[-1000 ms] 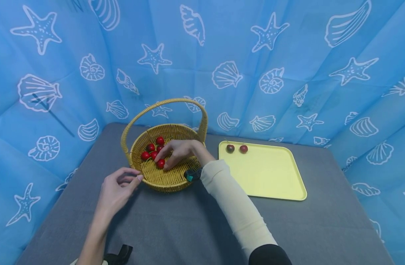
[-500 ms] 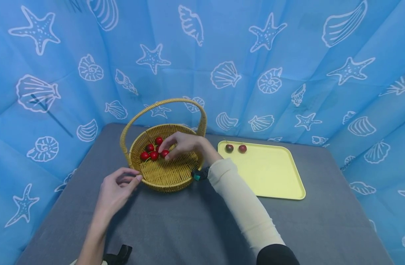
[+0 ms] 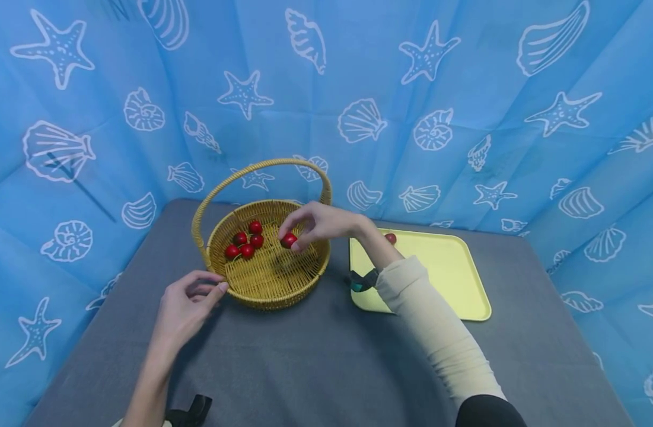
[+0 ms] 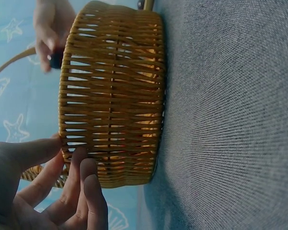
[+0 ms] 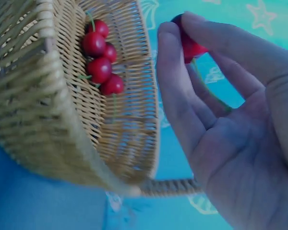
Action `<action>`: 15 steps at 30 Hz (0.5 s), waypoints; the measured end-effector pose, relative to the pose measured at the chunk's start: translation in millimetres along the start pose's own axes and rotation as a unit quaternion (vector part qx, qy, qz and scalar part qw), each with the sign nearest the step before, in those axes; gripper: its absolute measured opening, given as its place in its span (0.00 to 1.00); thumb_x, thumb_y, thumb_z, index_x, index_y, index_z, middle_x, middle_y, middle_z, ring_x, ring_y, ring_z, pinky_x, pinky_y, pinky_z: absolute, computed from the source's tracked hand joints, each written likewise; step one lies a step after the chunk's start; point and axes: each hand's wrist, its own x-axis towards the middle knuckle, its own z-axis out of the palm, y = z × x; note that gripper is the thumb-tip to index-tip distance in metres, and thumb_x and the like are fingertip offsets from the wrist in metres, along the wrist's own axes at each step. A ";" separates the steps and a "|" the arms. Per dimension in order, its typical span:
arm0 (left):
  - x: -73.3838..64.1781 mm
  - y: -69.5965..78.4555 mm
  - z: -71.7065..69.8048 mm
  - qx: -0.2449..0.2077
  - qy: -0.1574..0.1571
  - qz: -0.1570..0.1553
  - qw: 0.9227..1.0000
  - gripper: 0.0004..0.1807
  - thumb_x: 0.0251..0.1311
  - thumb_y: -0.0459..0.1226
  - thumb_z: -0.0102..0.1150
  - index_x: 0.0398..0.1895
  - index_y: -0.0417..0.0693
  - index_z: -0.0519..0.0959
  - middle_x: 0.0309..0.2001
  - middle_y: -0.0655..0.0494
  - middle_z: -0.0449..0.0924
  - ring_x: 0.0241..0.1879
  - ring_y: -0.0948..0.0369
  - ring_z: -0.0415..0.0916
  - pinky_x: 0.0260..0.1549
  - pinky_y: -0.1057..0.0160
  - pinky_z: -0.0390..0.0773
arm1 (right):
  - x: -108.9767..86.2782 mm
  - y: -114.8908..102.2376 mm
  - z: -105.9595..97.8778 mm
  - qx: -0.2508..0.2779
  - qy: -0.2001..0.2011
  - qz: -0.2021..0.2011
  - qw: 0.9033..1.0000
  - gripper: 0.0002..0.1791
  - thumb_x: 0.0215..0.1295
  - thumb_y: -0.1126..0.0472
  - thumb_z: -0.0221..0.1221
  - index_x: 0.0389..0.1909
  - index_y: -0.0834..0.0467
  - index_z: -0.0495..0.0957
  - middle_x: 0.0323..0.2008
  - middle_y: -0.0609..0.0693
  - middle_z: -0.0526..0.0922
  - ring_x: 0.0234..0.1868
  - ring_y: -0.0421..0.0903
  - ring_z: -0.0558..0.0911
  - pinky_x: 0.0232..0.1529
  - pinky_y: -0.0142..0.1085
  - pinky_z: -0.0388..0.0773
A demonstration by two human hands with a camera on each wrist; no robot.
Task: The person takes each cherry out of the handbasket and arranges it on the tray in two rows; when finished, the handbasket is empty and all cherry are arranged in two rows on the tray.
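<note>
My right hand [image 3: 326, 223] pinches a red cherry [image 3: 289, 240] between thumb and fingertips, held above the right side of the wicker basket [image 3: 273, 295]. In the right wrist view the held cherry [image 5: 191, 47] has a green stem trailing toward the palm. Several other red cherries [image 3: 247, 251] lie grouped in the left part of the basket. My left hand [image 3: 190, 305] grips the basket's front-left rim, and the left wrist view shows its thumb and fingers [image 4: 72, 187] on either side of the woven edge.
Right of the basket a yellow tray [image 3: 438, 279] lies on the grey cloth-covered table [image 3: 305, 367]. One dark red cherry [image 3: 391, 238] shows at its back edge; my right forearm covers part of the tray. The basket's tall arched handle [image 3: 273, 162] rises over it. Behind hangs a blue curtain [image 3: 315, 89].
My right hand has picked a cherry from the group and carried it up and rightward. The left hand keeps its grip on the rim. The forearm now hides one of the tray's two cherries.
</note>
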 end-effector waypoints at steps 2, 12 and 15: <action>0.2 -0.5 0.0 0.000 0.000 0.002 1.000 0.20 0.75 0.50 0.68 0.60 0.49 0.84 0.52 0.40 0.92 0.37 0.60 0.91 0.31 0.65 0.84 | -12.5 -2.3 -2.8 -0.005 0.013 -0.006 1.000 0.17 0.70 0.65 0.71 0.58 0.59 0.86 0.59 0.54 0.87 0.49 0.56 0.93 0.55 0.42 0.88; 0.3 0.5 0.6 0.013 0.007 0.000 1.000 0.18 0.75 0.50 0.67 0.59 0.50 0.84 0.51 0.41 0.92 0.39 0.55 0.91 0.32 0.65 0.84 | -81.5 7.5 -12.8 -0.029 0.109 0.019 0.993 0.17 0.67 0.61 0.75 0.55 0.57 0.86 0.49 0.53 0.88 0.35 0.46 0.87 0.34 0.36 0.81; 0.2 0.8 0.6 0.014 0.010 0.001 1.000 0.18 0.75 0.49 0.68 0.58 0.50 0.84 0.50 0.42 0.92 0.38 0.56 0.90 0.31 0.65 0.83 | -100.6 16.0 -15.9 -0.024 0.127 0.009 0.992 0.17 0.67 0.65 0.74 0.55 0.59 0.85 0.49 0.57 0.88 0.37 0.47 0.89 0.38 0.38 0.85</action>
